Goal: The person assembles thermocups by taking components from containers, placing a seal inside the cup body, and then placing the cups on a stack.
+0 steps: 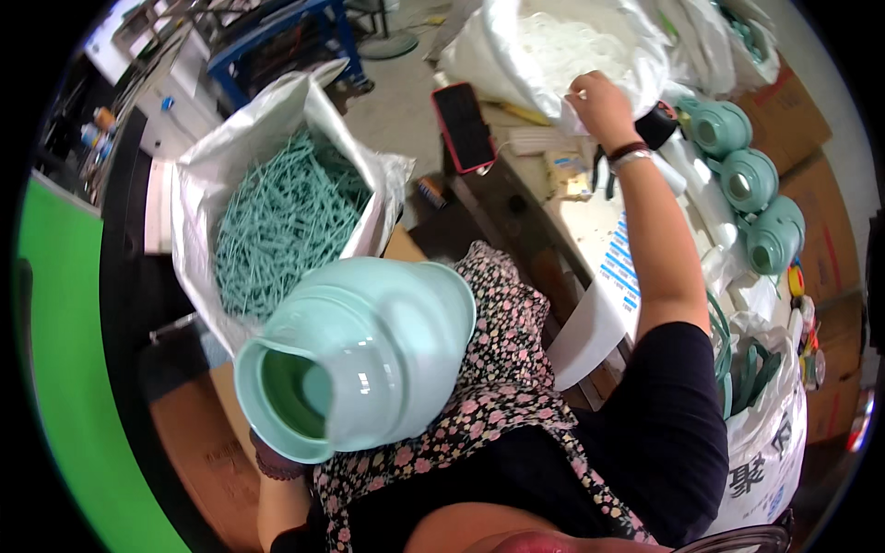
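Note:
A glossy pale-green plastic jug shell (396,341) lies tilted across my lap, its round opening facing the lower left and its inside hollow. My left hand is behind the shell, holding it from below; only the dark wristband (279,461) and forearm show, and its fingers are hidden. With my right arm stretched out, my right hand (601,106) is at the near rim of a white sack (498,69) of whitish translucent pieces (576,51). Its fingers are curled together; whatever is between them is too small to make out.
A white sack (198,198) of thin green plastic strips (286,230) stands at left. A red-edged phone (464,127) lies near the bench's edge. Similar green jugs (749,180) line the right, beside cardboard boxes (784,115). Another sack (761,452) with green parts is at lower right.

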A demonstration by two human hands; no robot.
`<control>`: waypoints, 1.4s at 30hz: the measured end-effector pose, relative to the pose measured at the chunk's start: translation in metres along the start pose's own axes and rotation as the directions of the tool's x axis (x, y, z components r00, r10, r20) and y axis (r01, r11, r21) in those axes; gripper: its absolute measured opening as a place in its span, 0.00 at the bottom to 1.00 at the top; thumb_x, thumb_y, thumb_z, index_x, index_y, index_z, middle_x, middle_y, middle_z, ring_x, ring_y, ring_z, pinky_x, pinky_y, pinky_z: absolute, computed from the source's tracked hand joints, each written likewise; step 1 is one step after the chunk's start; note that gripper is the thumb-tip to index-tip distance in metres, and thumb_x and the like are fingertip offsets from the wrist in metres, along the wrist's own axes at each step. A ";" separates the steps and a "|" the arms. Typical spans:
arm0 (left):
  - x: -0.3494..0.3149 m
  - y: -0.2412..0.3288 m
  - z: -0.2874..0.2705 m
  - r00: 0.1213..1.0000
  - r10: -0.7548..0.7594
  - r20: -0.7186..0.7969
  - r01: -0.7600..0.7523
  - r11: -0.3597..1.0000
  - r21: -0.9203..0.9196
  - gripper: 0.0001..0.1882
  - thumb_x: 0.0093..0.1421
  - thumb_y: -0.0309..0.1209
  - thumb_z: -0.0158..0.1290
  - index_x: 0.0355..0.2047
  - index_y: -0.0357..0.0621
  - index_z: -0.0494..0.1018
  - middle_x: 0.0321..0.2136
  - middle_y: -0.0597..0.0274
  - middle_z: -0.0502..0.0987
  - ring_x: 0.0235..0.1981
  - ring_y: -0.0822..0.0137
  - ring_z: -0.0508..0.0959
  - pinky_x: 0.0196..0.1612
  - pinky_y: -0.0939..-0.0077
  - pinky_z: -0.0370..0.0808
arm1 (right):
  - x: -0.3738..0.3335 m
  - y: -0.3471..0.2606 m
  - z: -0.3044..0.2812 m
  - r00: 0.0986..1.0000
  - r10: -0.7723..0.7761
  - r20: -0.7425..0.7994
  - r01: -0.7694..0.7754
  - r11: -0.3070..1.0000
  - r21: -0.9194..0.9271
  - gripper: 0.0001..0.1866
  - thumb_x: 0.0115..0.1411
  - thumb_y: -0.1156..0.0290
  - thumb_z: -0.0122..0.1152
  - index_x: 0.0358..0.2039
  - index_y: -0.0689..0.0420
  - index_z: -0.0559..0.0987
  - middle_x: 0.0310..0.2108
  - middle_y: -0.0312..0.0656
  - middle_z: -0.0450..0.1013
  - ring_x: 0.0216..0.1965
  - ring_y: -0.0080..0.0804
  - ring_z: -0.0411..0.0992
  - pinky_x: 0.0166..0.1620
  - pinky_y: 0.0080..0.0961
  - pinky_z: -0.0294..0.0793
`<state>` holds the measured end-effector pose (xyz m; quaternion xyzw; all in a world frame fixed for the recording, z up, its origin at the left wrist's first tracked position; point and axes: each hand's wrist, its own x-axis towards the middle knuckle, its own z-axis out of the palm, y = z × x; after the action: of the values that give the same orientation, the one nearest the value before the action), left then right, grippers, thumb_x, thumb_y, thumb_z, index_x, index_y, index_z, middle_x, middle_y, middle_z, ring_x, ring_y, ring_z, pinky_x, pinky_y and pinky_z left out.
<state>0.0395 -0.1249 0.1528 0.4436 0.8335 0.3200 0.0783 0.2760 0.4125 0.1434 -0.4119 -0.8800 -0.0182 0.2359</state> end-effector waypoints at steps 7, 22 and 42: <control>-0.040 -0.002 -0.015 0.971 -0.001 0.240 0.090 0.930 -0.357 0.27 0.44 0.32 0.67 0.45 0.39 0.74 0.42 0.50 0.77 0.42 0.55 0.78 0.46 0.64 0.73 | -0.133 -0.182 -0.054 0.838 -0.546 -0.020 0.248 0.347 0.904 0.10 0.56 0.72 0.64 0.37 0.62 0.79 0.29 0.40 0.72 0.32 0.28 0.71 0.37 0.23 0.70; 0.041 0.124 0.020 0.565 0.812 0.150 -0.773 0.584 -0.250 0.37 0.33 0.44 0.71 0.44 0.41 0.72 0.47 0.50 0.74 0.47 0.46 0.74 0.51 0.57 0.71 | -0.196 -0.193 -0.154 0.514 -0.848 -0.128 0.660 0.295 0.691 0.07 0.48 0.69 0.62 0.26 0.58 0.80 0.24 0.38 0.68 0.25 0.35 0.64 0.29 0.28 0.64; 0.024 0.143 0.016 0.575 0.723 0.384 -0.619 0.691 -0.374 0.32 0.45 0.34 0.64 0.52 0.44 0.68 0.48 0.53 0.72 0.50 0.47 0.72 0.52 0.54 0.70 | -0.204 -0.208 -0.186 0.321 -0.925 0.202 0.636 0.369 0.678 0.08 0.48 0.66 0.56 0.21 0.56 0.70 0.24 0.39 0.64 0.26 0.36 0.68 0.25 0.32 0.69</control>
<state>0.1303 -0.0408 0.2302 0.7837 0.5139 0.2793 0.2089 0.3099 0.0869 0.2550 0.1781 -0.9622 0.2053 0.0186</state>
